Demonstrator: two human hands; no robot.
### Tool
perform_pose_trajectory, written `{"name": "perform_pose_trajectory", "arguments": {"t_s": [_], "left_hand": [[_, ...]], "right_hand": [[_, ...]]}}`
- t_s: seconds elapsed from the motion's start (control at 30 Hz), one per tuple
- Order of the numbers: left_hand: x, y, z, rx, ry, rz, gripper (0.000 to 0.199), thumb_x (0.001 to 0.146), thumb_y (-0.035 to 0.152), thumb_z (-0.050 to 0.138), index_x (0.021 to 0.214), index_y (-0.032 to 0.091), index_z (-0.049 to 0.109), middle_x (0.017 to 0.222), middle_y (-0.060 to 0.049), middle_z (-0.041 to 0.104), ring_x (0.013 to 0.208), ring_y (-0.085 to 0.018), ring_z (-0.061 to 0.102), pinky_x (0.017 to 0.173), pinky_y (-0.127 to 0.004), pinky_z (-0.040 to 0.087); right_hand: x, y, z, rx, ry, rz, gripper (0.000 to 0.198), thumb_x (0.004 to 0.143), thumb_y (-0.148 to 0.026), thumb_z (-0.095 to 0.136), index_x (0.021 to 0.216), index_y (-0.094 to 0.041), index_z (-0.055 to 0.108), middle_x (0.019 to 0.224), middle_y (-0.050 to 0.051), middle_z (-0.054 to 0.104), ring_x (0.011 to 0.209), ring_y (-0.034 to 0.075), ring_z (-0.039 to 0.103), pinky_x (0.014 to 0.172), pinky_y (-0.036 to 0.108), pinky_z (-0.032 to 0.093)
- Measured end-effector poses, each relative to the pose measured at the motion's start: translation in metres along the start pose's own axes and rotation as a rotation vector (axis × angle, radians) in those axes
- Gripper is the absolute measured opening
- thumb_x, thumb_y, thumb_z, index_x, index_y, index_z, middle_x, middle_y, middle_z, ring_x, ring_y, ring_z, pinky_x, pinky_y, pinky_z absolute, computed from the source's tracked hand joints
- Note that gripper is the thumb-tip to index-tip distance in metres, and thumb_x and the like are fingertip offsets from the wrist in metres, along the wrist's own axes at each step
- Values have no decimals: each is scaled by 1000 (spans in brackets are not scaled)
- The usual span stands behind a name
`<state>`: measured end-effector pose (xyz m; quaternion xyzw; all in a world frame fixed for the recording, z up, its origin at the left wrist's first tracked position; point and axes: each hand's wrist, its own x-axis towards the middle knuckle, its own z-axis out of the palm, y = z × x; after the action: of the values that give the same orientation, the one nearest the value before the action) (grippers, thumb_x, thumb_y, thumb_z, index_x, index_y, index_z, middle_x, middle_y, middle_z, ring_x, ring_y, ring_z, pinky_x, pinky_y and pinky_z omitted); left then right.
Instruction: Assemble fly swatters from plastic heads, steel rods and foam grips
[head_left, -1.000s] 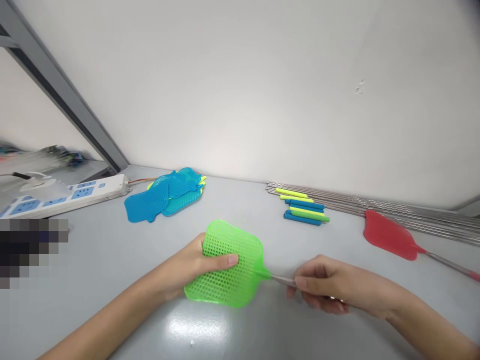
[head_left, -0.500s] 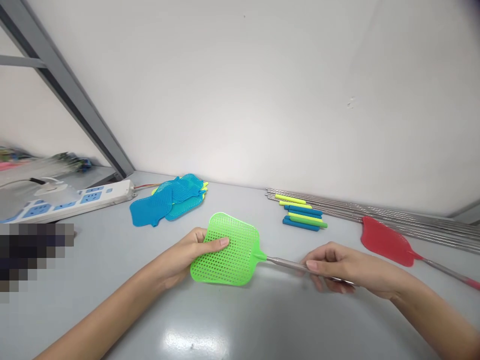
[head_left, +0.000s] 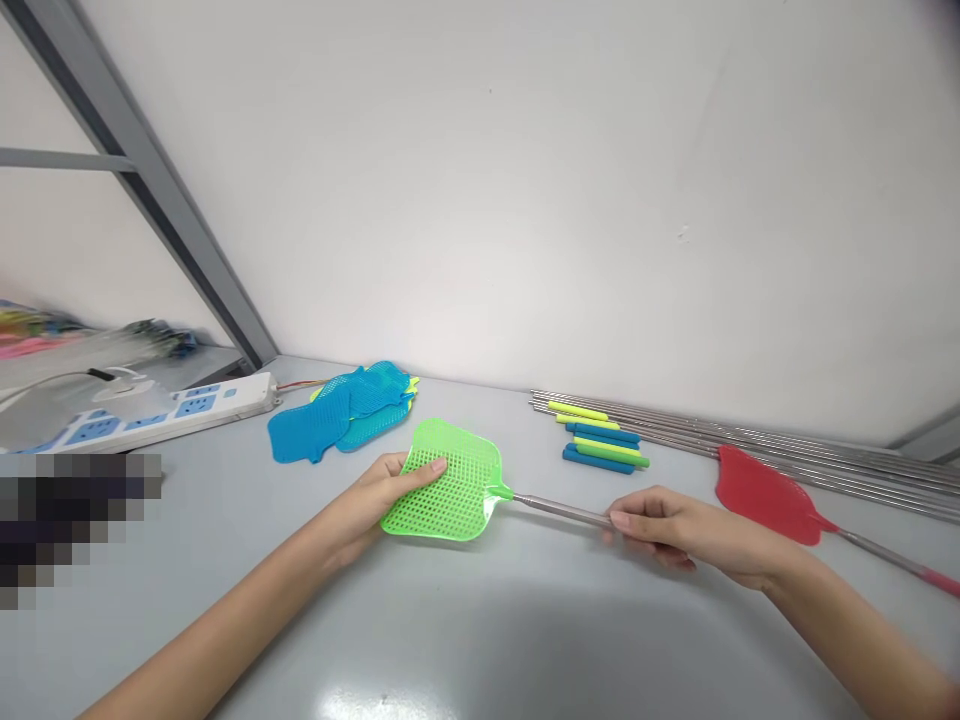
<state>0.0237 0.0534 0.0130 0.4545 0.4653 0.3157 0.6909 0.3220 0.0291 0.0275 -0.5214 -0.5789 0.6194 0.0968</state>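
Observation:
My left hand (head_left: pixel 394 495) grips a green fly swatter head (head_left: pixel 457 490) by its outer edge, thumb on top and fingers hidden underneath. A metal rod (head_left: pixel 566 510) sticks out of the head's socket toward the right. Closed round that rod is my right hand (head_left: pixel 656 525), thumb and fingertips pinching it; the rod's far end is hidden by the hand. Head and rod are joined and held above the grey tabletop (head_left: pixel 465 640). Beyond my right hand lies a red fly swatter (head_left: pixel 772 495) with a metal rod and a red grip.
Blue and yellow swatter heads (head_left: pixel 311 425) are piled at the back left. Yellow, green and blue handle grips (head_left: pixel 600 460) lie at the back right, by a bundle of metal rods (head_left: pixel 817 445) along the wall. A white power strip (head_left: pixel 172 410) sits on the left.
The green head has tipped slightly and shifted a little left with the rod. My right hand stays closed on the rod. The camera view has tilted up slightly.

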Motion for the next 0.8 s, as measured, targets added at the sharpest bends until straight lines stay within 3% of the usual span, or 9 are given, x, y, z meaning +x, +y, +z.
{"name": "perform_pose_trajectory", "arguments": {"t_s": [0.2,0.47,0.63,0.8], "left_hand": [[4,-7,3,93,24,165,29,71,31,52,92,13,58,86,-8,64,71,-18,58,66,-28,44],[3,-6,3,89,20,181,27,69,32,54,88,14,60,87,-8,64,72,-19,59,67,-28,45],[3,-6,-1,109,-33,192,26,70,31,53,87,13,60,86,-8,64,74,-19,59,69,-30,45],[3,-5,-1,96,-44,225,24,71,29,53,89,14,59,87,-7,64,76,-19,58,71,-32,45]], "right_hand": [[2,4,1,54,5,-26,34,72,-46,45,80,-16,59,58,-4,27,48,6,20,44,21,17],[3,4,2,143,-9,-43,25,71,-39,49,74,-16,58,56,-4,26,47,6,17,42,21,12],[2,5,1,193,-58,-31,27,69,-40,50,61,-14,51,54,-5,25,45,5,12,41,22,7],[4,7,1,228,-109,-48,26,72,-38,48,68,-13,54,54,-5,24,44,5,10,41,22,4]]}}
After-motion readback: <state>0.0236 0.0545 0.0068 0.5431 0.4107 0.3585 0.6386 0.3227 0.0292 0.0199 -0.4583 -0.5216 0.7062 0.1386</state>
